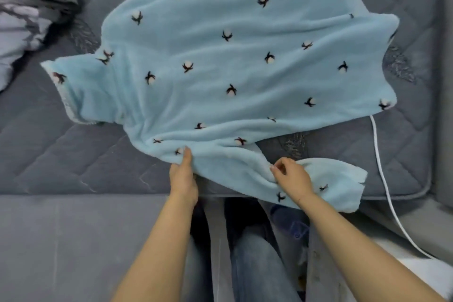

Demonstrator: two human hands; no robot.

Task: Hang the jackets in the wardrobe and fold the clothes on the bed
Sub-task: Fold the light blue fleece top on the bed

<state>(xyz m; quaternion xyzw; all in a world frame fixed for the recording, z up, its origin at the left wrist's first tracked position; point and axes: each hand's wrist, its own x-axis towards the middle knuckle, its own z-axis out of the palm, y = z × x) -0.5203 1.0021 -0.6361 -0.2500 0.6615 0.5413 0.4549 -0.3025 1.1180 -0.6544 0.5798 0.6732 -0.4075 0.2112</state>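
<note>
A light blue fleece top (220, 56) with small dark-and-white flower motifs lies spread flat across the grey quilted bed (61, 154). Its near sleeve (331, 179) runs along the bed's front edge toward the right. My left hand (182, 176) grips the fabric at the sleeve's shoulder end, thumb on top. My right hand (291, 176) pinches the sleeve partway along, fingers closed on the fleece. The other sleeve (81, 86) sticks out to the left.
A crumpled grey and lilac garment (27, 12) lies at the bed's far left. A white cable (382, 167) trails over the right side of the mattress and down off the edge. My legs in jeans (255, 260) stand against the bed front.
</note>
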